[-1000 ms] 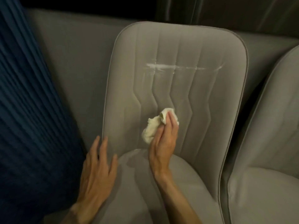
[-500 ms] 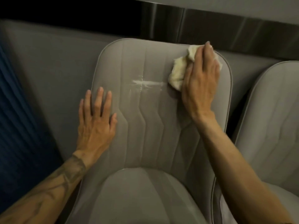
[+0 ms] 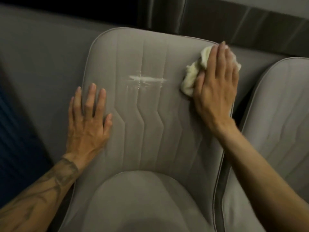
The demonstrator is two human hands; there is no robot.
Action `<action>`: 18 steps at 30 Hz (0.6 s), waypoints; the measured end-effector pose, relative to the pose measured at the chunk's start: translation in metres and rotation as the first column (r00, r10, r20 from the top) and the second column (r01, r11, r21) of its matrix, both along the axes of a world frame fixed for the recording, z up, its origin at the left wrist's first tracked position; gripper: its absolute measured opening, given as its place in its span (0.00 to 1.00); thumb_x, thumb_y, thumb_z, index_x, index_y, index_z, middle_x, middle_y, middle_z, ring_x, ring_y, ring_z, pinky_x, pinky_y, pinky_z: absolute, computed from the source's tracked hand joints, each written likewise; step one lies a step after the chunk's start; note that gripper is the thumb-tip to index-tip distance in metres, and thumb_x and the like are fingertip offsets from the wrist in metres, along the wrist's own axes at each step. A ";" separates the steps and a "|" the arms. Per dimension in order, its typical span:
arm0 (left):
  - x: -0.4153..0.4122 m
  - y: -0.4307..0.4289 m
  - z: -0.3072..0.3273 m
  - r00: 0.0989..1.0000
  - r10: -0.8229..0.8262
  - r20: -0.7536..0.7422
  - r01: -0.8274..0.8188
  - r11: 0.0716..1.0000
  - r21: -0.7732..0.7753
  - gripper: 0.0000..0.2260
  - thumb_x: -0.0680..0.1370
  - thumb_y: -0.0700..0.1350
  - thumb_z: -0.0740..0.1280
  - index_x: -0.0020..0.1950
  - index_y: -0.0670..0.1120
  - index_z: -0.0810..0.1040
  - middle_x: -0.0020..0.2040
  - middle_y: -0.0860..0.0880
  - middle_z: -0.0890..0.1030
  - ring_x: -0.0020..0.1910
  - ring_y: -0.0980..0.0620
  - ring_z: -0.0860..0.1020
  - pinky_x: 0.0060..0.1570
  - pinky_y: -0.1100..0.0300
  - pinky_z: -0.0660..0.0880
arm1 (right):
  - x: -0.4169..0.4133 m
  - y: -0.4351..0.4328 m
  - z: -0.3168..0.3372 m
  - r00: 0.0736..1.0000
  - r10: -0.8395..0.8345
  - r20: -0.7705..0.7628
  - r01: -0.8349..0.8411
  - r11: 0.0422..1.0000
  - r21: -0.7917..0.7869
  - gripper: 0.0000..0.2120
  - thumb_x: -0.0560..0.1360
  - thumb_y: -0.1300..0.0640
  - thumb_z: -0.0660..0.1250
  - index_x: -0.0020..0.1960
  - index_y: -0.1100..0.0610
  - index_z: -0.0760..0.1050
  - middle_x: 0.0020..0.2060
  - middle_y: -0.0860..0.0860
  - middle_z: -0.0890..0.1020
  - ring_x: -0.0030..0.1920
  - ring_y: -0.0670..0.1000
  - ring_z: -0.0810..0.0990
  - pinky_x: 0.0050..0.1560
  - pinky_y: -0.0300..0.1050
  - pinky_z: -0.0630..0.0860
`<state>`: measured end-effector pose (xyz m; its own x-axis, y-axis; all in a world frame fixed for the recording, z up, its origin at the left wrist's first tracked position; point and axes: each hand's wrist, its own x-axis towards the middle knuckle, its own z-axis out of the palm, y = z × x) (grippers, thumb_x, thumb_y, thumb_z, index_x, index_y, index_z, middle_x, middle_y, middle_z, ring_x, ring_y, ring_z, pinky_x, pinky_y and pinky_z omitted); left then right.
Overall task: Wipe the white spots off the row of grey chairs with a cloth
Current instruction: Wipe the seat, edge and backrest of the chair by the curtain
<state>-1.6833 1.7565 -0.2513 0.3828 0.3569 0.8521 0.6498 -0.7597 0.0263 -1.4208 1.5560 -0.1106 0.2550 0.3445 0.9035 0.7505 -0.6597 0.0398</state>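
Observation:
A grey padded chair (image 3: 150, 131) with stitched ribs fills the middle of the head view. A white streak (image 3: 147, 79) runs across the upper middle of its backrest. My right hand (image 3: 215, 84) presses a crumpled cream cloth (image 3: 194, 72) flat against the backrest's upper right, just right of the streak, fingers straight over it. My left hand (image 3: 88, 119) rests flat, fingers spread, on the backrest's left edge, below and left of the streak.
A second grey chair (image 3: 280, 123) stands close on the right with a narrow dark gap between. A grey wall panel (image 3: 41, 56) lies behind and left. Dark blue pleated fabric (image 3: 15, 139) hangs at the far left.
My right hand carried the cloth from the lower backrest up to the upper right; the streak's right part is gone. My left hand rose from the seat's edge onto the backrest's left side.

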 end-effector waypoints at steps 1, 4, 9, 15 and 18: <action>0.000 0.000 0.000 1.000 -0.009 0.000 0.009 1.000 0.001 0.29 0.88 0.53 0.54 0.87 0.46 0.50 0.87 0.41 0.52 0.84 0.33 0.52 0.82 0.35 0.54 | -0.008 -0.002 -0.019 1.000 0.006 0.000 -0.006 1.000 -0.027 0.30 0.86 0.51 0.50 0.84 0.60 0.49 0.84 0.58 0.53 0.84 0.56 0.51 0.83 0.54 0.52; -0.001 0.001 0.001 1.000 -0.003 0.002 0.003 1.000 0.002 0.29 0.88 0.52 0.53 0.87 0.46 0.51 0.87 0.41 0.52 0.84 0.33 0.53 0.81 0.35 0.55 | -0.032 -0.027 -0.095 0.995 0.084 0.046 -0.066 0.948 -0.312 0.32 0.85 0.53 0.57 0.84 0.61 0.49 0.83 0.60 0.52 0.84 0.58 0.49 0.83 0.56 0.52; 0.000 0.000 0.001 1.000 0.004 0.002 -0.004 1.000 0.004 0.29 0.88 0.52 0.54 0.87 0.45 0.51 0.86 0.41 0.53 0.84 0.32 0.53 0.82 0.35 0.55 | -0.007 -0.044 -0.084 0.965 0.194 0.175 -0.085 0.867 -0.491 0.32 0.84 0.53 0.60 0.84 0.59 0.51 0.84 0.57 0.54 0.84 0.55 0.52 0.84 0.53 0.52; -0.001 0.004 -0.002 1.000 -0.006 0.011 0.006 1.000 0.011 0.29 0.88 0.53 0.53 0.87 0.46 0.51 0.87 0.42 0.51 0.84 0.33 0.53 0.82 0.36 0.54 | -0.022 -0.018 -0.075 0.996 0.076 0.044 -0.062 0.967 -0.246 0.31 0.86 0.51 0.52 0.84 0.61 0.46 0.84 0.59 0.49 0.84 0.57 0.47 0.83 0.58 0.52; -0.001 0.004 -0.002 1.000 0.000 0.020 0.000 1.000 0.007 0.29 0.88 0.53 0.54 0.87 0.46 0.50 0.87 0.43 0.51 0.85 0.33 0.53 0.81 0.36 0.56 | -0.042 -0.044 -0.134 0.978 0.182 0.106 -0.105 0.857 -0.504 0.30 0.85 0.56 0.56 0.83 0.63 0.52 0.83 0.60 0.54 0.83 0.60 0.53 0.81 0.59 0.59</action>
<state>-1.6842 1.7601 -0.2537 0.3655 0.3508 0.8622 0.6494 -0.7597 0.0338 -1.4628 1.5121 -0.2450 0.0485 0.7771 0.6276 0.7957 -0.4098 0.4459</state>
